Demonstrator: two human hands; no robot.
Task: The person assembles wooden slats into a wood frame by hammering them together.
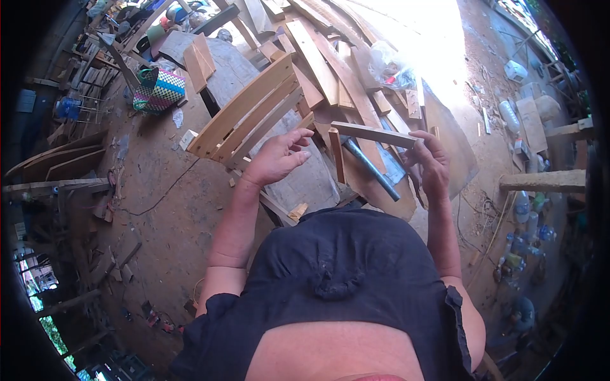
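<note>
In the head view, the only one, the right hand [429, 162] sits between 2 and 3 o'clock from the centre, pinching the near end of a narrow wooden strip [375, 134] between thumb and fingers. The strip lies toward 2 o'clock, its far end pointing to about 9 o'clock, close to the top of a short wooden piece [337, 155]; whether the two touch I cannot tell.

The left hand [277, 157] is at 11 o'clock, its fingers loosely bent and the thumb apart from them. Just beyond it, also toward 11 o'clock, a panel of curved wooden slats [241, 98] stands at a slant.

A metal tube [372, 169] lies near 2 o'clock, below the strip. Toward 12 o'clock, loose planks [312, 62] are heaped, with a clear plastic bag [384, 63] at 1 o'clock. A chequered woven basket [159, 95] sits at 10 o'clock, and plastic bottles [522, 206] at 3 o'clock; any labels on these are too small and blurred to read. The wearer's dark shirt [343, 247] fills 6 o'clock.
</note>
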